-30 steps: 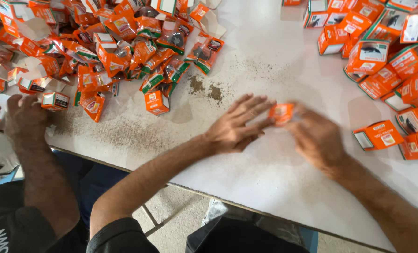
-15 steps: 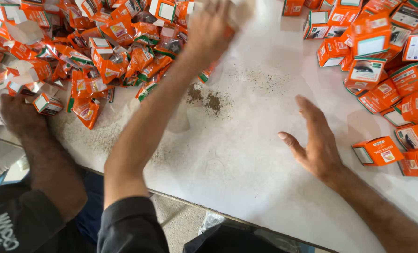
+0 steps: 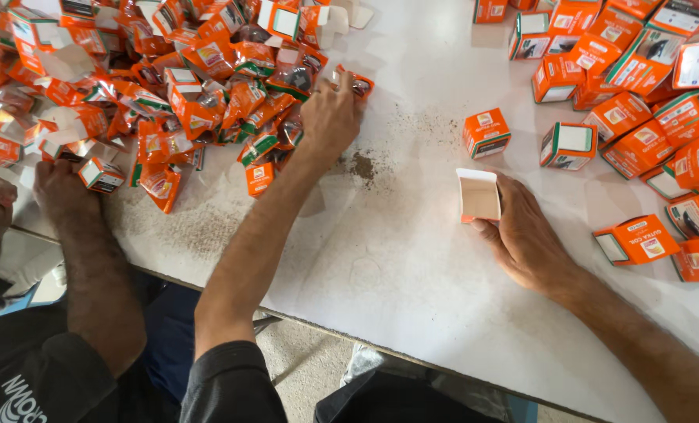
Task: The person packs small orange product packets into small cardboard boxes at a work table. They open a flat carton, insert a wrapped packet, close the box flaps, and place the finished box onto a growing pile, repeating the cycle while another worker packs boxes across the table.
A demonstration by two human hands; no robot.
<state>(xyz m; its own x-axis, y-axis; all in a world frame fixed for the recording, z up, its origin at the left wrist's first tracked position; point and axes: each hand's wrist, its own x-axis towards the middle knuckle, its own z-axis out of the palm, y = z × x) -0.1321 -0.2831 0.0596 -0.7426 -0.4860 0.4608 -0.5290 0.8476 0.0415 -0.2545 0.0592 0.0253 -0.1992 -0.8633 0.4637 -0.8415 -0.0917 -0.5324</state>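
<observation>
My right hand (image 3: 526, 239) holds an open box (image 3: 479, 196), empty inside, on the white surface (image 3: 396, 258). Left of that box, my left hand (image 3: 330, 117) grasps a packet (image 3: 353, 82) at the pile's (image 3: 169, 86) edge.

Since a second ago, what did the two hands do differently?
The left hand left the right hand, reached up to the heap of orange packets and grasped one at its edge. The right hand took hold of an open orange-and-white cardboard box. The white table and the closed boxes stayed put.
</observation>
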